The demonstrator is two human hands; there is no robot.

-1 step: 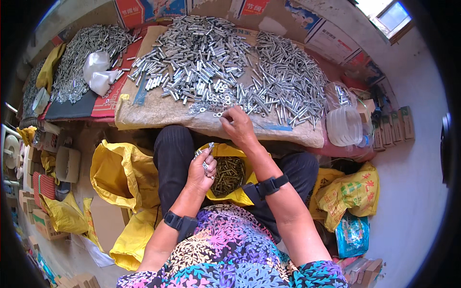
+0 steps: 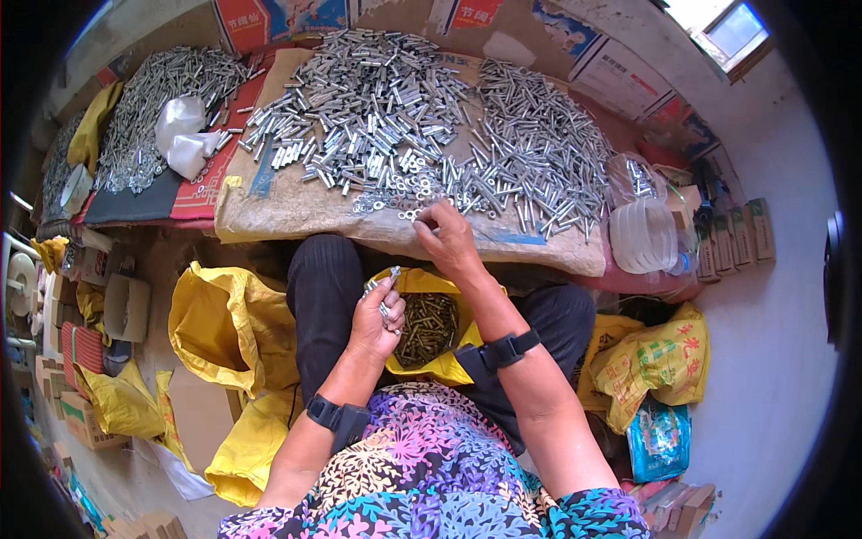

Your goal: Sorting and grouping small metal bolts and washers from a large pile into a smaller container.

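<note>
My left hand is closed around several silver metal bolts, whose ends stick out above the thumb and between the fingers. It is raised over an open yellow bag between my knees, which holds a heap of brass-coloured bolts. My right hand reaches to the table's front edge, thumb and fingertips pinched together beside loose washers. Whatever is in that pinch, if anything, is too small to see. Behind the washers lies a large pile of silver metal tubes; to its right is a pile of thin silver rods.
More metal parts and a white plastic bag cover the table's left part. A clear plastic tub stands at its right end. Yellow sacks surround my legs, with cardboard boxes to the left. A wall bounds the right.
</note>
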